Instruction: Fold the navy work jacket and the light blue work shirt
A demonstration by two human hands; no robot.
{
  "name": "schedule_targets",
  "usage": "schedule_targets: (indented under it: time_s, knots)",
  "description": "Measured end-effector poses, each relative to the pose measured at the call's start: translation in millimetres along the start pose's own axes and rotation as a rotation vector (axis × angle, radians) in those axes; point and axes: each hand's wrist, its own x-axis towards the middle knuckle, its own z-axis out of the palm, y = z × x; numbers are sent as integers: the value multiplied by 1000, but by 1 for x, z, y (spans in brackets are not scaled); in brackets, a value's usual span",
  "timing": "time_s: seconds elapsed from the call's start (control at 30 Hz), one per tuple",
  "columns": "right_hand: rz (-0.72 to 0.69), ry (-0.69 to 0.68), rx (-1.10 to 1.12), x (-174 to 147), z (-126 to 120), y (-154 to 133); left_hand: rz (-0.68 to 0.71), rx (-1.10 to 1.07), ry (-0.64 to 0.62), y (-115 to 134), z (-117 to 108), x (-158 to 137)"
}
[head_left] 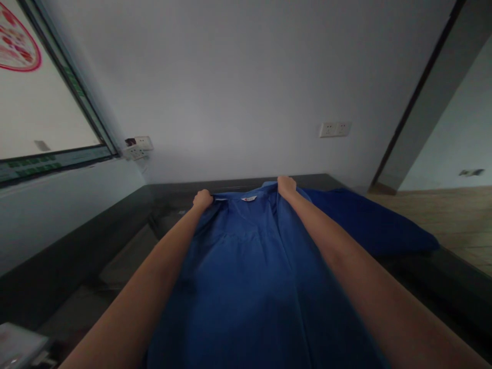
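Observation:
A blue garment (242, 271), like a shirt or jacket, spreads out in front of me with its collar at the far end. A small white label (249, 198) shows inside the neck. My left hand (203, 199) is closed on the left side of the collar. On the right side, my right hand (286, 185) grips the collar edge. Both arms are stretched forward, and the garment's lower end runs out of view at the bottom. To the right lies a second, darker blue cloth (365, 218), partly behind my right arm.
Beneath the garments is a dark, glossy surface (126, 220) against a pale wall (238, 92). Wall sockets (335, 129) are on the wall, with more sockets (138, 146) at the left corner. A window (42, 102) is at left. A whitish object (19, 343) sits bottom left.

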Motion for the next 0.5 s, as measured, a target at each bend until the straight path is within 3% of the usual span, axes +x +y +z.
schedule_targets:
  time_s: [0.17,0.3,0.5]
  knots:
    - [-114,3,17,2,27,9,107,-80,92,-2,21,-3]
    - [-202,-89,26,-5,48,8,213,-71,13,0,37,-14]
    - [-351,-114,43,-49,47,-14,384,21,-8,6,36,-42]
